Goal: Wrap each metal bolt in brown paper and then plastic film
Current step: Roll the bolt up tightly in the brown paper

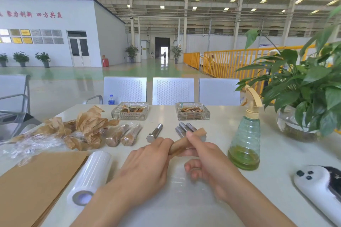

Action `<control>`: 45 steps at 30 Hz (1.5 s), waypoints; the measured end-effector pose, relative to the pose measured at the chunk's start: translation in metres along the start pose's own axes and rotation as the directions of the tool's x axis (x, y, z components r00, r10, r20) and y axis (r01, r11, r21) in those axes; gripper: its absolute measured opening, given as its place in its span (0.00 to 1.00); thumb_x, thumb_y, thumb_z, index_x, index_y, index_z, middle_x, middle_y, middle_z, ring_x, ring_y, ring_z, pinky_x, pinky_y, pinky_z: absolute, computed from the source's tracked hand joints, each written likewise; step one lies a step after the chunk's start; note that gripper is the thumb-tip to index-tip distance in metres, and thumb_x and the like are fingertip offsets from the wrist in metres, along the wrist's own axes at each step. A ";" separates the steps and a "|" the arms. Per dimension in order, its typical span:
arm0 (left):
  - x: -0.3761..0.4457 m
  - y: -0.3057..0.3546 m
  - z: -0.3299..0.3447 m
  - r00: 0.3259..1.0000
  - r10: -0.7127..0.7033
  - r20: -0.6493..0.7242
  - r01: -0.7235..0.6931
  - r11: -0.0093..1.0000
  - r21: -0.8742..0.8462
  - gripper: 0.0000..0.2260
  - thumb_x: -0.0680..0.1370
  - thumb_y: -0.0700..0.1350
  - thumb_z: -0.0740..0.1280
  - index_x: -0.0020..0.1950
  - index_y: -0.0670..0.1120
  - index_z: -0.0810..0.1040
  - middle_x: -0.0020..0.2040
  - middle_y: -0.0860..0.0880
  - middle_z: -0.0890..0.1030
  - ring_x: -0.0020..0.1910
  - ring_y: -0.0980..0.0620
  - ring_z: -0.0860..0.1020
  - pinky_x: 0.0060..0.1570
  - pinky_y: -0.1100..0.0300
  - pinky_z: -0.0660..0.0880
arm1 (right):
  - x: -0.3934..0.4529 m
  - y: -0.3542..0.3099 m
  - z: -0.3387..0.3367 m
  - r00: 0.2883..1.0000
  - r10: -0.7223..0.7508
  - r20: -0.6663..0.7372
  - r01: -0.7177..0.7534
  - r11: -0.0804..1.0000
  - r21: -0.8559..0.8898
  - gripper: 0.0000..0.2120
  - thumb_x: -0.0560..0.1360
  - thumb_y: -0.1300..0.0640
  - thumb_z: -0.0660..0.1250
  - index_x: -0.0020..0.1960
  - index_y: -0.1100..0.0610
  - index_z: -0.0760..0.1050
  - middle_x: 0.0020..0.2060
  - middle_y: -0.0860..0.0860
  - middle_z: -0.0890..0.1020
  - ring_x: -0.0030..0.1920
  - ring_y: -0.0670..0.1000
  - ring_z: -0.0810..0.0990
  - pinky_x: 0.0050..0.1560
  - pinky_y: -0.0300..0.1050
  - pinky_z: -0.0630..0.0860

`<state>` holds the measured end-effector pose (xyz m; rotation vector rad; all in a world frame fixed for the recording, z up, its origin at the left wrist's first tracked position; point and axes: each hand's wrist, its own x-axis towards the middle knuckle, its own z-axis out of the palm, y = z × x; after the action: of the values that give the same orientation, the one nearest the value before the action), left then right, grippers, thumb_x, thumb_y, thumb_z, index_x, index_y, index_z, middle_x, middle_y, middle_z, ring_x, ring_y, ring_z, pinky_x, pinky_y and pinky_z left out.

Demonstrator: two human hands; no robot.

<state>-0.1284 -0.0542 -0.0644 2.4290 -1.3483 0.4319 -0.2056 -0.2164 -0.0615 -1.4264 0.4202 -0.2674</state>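
Note:
A bolt rolled in brown paper (181,143) is held above the table between both hands. My left hand (147,164) grips its near end and my right hand (206,158) pinches its far part. A sheet of clear plastic film (177,180) lies flat under my hands. A bare bolt (155,132) lies just beyond, and several more bare bolts (181,128) lie behind the wrapped one. Two finished wrapped bolts (123,134) rest to the left. A roll of plastic film (90,177) and a stack of brown paper sheets (35,184) lie at the near left.
Crumpled brown paper and film (73,132) pile at the left. Two glass ashtrays (130,110) (192,111) stand at the back. A green spray bottle (245,140), a potted plant (304,97) and a white phone (321,188) occupy the right. Chairs (173,90) line the far edge.

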 end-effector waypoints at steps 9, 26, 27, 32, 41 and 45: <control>-0.003 0.012 0.011 0.999 0.036 -0.009 -0.035 0.998 0.060 0.09 0.82 0.48 0.56 0.61 0.58 0.64 0.51 0.56 0.69 0.49 0.49 0.77 0.37 0.54 0.67 | 0.003 0.003 0.006 0.988 -0.112 -0.110 0.139 0.952 0.273 0.09 0.78 0.58 0.66 0.54 0.60 0.81 0.43 0.57 0.87 0.24 0.49 0.73 0.24 0.41 0.70; -0.009 0.007 0.004 0.988 0.122 -0.099 -0.143 0.958 -0.247 0.06 0.81 0.48 0.56 0.57 0.56 0.68 0.49 0.57 0.73 0.47 0.50 0.75 0.45 0.47 0.76 | 0.000 -0.001 -0.003 0.886 -0.452 0.104 0.463 0.876 -0.139 0.26 0.78 0.32 0.52 0.55 0.45 0.82 0.50 0.46 0.85 0.26 0.51 0.77 0.26 0.43 0.73; -0.009 0.007 0.004 0.988 0.118 -0.096 -0.138 0.961 -0.241 0.07 0.81 0.49 0.56 0.58 0.56 0.69 0.50 0.56 0.73 0.48 0.49 0.75 0.46 0.46 0.75 | 0.000 -0.004 -0.002 0.914 -0.384 0.132 0.389 0.921 -0.014 0.29 0.79 0.32 0.49 0.55 0.47 0.83 0.51 0.49 0.86 0.26 0.52 0.76 0.25 0.43 0.72; -0.010 0.006 0.004 0.992 0.116 -0.058 -0.125 0.973 -0.192 0.11 0.82 0.50 0.55 0.63 0.58 0.68 0.51 0.57 0.72 0.49 0.48 0.76 0.46 0.47 0.76 | 0.001 -0.004 -0.007 0.936 -0.318 0.150 0.317 0.948 0.033 0.25 0.84 0.45 0.53 0.51 0.57 0.85 0.46 0.56 0.87 0.24 0.51 0.72 0.26 0.43 0.72; -0.008 0.006 0.002 0.984 0.138 -0.108 -0.137 0.990 0.022 0.23 0.80 0.44 0.62 0.74 0.58 0.64 0.49 0.56 0.71 0.43 0.50 0.75 0.34 0.57 0.69 | -0.002 -0.003 -0.010 0.949 -0.286 0.136 0.290 0.957 -0.014 0.13 0.83 0.56 0.60 0.56 0.49 0.84 0.47 0.53 0.87 0.27 0.53 0.77 0.26 0.44 0.76; -0.008 0.009 -0.001 0.984 0.150 -0.100 -0.142 0.986 0.082 0.18 0.78 0.43 0.65 0.64 0.58 0.67 0.47 0.55 0.71 0.42 0.49 0.75 0.35 0.55 0.72 | -0.002 -0.001 -0.010 0.963 -0.258 0.079 0.267 0.952 -0.149 0.15 0.81 0.58 0.58 0.47 0.50 0.82 0.38 0.53 0.85 0.26 0.57 0.78 0.23 0.45 0.75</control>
<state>-0.1407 -0.0521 -0.0654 2.3376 -1.4944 0.6493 -0.2114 -0.2250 -0.0613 -1.6442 0.2057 -0.4134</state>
